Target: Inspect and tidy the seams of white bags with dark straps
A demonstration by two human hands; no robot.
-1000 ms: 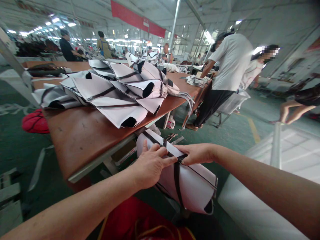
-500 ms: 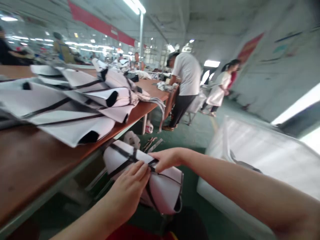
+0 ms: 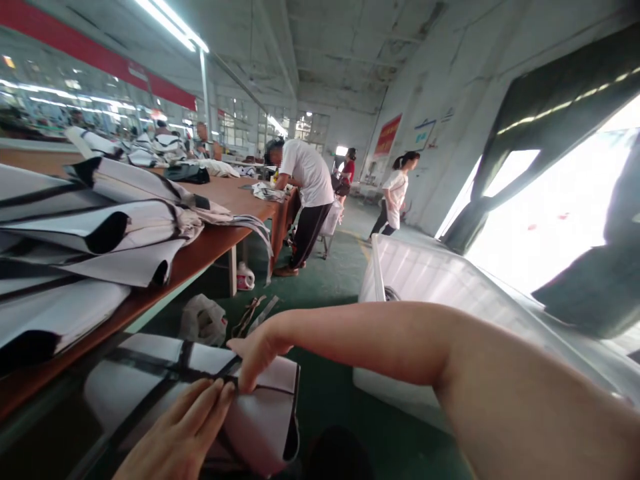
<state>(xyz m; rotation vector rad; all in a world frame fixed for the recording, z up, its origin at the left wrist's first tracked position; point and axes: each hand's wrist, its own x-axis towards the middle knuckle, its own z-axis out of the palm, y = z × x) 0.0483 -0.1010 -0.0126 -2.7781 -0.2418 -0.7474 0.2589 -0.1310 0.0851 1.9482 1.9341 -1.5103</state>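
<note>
A folded white bundle with black straps [image 3: 265, 427] lies low in front of me, just off the table's edge, its right end showing a dark inside. On its upper face, my right hand [image 3: 260, 347] is bent over a black strap, thumb and fingers closing on it. Close beside it, my left hand [image 3: 185, 423] lies over the bundle with its fingers stretched out and side by side, fingertips almost at the right hand. Its thumb is hidden. What supports the bundle from below is hidden.
On the brown table [image 3: 220, 243] at left lie several similar white pieces with black straps [image 3: 135, 223]. A big white tub [image 3: 405, 267] stands at right. A plastic bag [image 3: 203, 320] and a jug [image 3: 245, 277] sit on the floor. A co-worker [image 3: 307, 177] bends over the table's far end.
My view has swung right, so the table, bundle and hands appear farther left and more of the tub and bright opening shows. Both hands stay at the same strap.
</note>
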